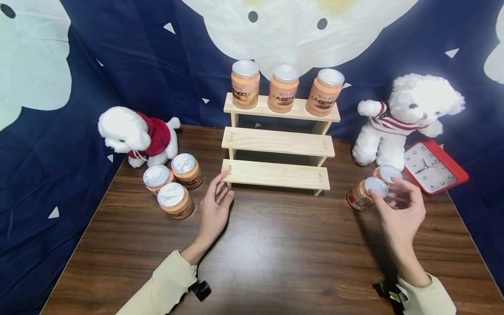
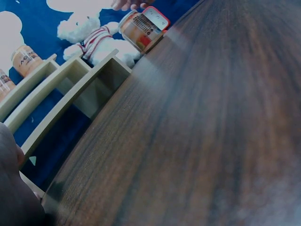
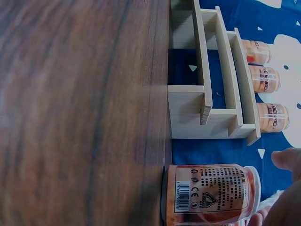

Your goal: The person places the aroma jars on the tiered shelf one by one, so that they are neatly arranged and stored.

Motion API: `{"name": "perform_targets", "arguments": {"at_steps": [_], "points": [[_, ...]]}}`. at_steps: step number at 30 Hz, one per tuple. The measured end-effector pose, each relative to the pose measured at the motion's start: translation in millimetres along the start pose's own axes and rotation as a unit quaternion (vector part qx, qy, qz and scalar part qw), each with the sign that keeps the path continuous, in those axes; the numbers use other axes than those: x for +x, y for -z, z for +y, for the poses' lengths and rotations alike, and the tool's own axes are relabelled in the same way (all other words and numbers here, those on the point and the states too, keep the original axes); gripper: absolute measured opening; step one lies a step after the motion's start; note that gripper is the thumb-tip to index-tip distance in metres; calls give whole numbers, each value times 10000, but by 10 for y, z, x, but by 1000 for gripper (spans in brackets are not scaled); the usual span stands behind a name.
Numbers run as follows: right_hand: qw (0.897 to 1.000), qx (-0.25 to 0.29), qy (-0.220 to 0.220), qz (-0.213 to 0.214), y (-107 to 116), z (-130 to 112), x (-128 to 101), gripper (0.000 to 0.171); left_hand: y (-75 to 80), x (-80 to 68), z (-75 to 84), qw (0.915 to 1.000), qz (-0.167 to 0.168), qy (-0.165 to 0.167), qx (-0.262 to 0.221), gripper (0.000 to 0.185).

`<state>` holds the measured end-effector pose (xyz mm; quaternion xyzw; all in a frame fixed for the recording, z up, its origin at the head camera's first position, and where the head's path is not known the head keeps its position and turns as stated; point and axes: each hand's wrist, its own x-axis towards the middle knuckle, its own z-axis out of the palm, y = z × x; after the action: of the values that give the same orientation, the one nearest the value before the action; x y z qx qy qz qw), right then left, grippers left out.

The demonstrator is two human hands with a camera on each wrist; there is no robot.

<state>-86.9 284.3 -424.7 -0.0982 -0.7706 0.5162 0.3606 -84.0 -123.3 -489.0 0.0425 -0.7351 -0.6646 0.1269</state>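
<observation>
The right hand pinches the tilted can at its lid; the left hand, fingers relaxed, touches the shelf.

Dark wooden table, navy backdrop cloth with white shapes, bright overhead glare

the orange cylindrical can with a silver foil lid stands on the dark wood-grain desk at the right side, tilted with its lid leaning toward the right hand, whose fingertips touch the lid's rim. its label carries black print, a barcode and a warning triangle. a second like can stands just behind it, touching or nearly so.
</observation>
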Motion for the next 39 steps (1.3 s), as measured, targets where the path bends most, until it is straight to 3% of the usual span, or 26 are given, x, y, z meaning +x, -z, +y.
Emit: {"name": "perform_targets", "arguments": {"at_steps": [9, 17, 22, 30, 39], "points": [[9957, -834, -193, -348, 44, 166, 30, 43, -4, 13, -6, 10000, 0, 19, -43, 57], [9916, -1129, -145, -607, 26, 216, 7, 39, -3, 12, -1, 10000, 53, -34, -8, 56], [9927, -1011, -101, -653, -46, 191, -36, 38, 4, 7, -13, 9997, 161, -127, 111, 55], [9948, -463, 105, -902, -178, -177, -175, 38, 30, 15, -124, 9993, 139, -309, 134, 54], [9949, 81, -104, -1003, -180, 217, -141, 39, -3, -2, -4, 9999, -39, -59, -118, 56]]}}
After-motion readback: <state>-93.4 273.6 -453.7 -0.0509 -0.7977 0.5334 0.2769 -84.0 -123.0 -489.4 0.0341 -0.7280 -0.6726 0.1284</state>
